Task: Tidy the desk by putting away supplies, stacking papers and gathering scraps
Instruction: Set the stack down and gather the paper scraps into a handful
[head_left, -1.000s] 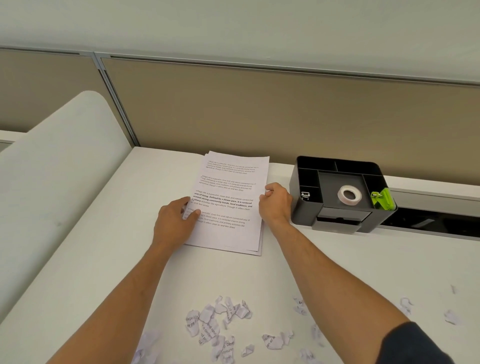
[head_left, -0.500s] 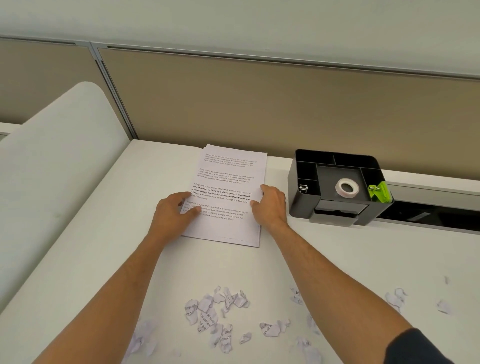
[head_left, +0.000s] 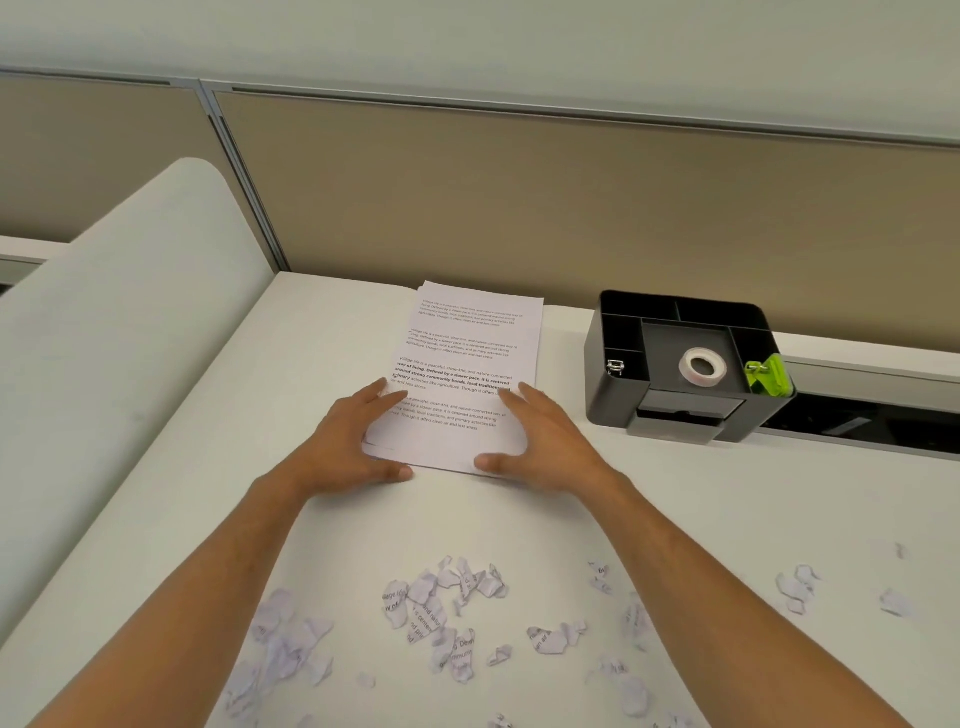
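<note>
Evidently the supplies were already put away: a roll of tape (head_left: 704, 367), a green stapler (head_left: 768, 375) and a small binder clip (head_left: 615, 366) sat in the black desk organizer (head_left: 613, 395) at the back right of the counter (head_left: 779, 499). The stack of printed papers (head_left: 467, 364) lay squared just left of the organizer, its edges nearly flush. The left hand (head_left: 343, 447) and the right hand (head_left: 545, 441) flanked its near end, fingers straight and spread, holding nothing; the left fingertips lay on the sheet's left edge and the right fingertips on its right edge, thumbs by the near corners. Stacking looked close to finished. What remained, by my judgement, was the last part: torn paper scraps (head_left: 441, 613) lay scattered over the near counter, a cluster in the middle, more to the left, and stray bits (head_left: 795, 587) well apart to the right, none yet gathered.
</note>
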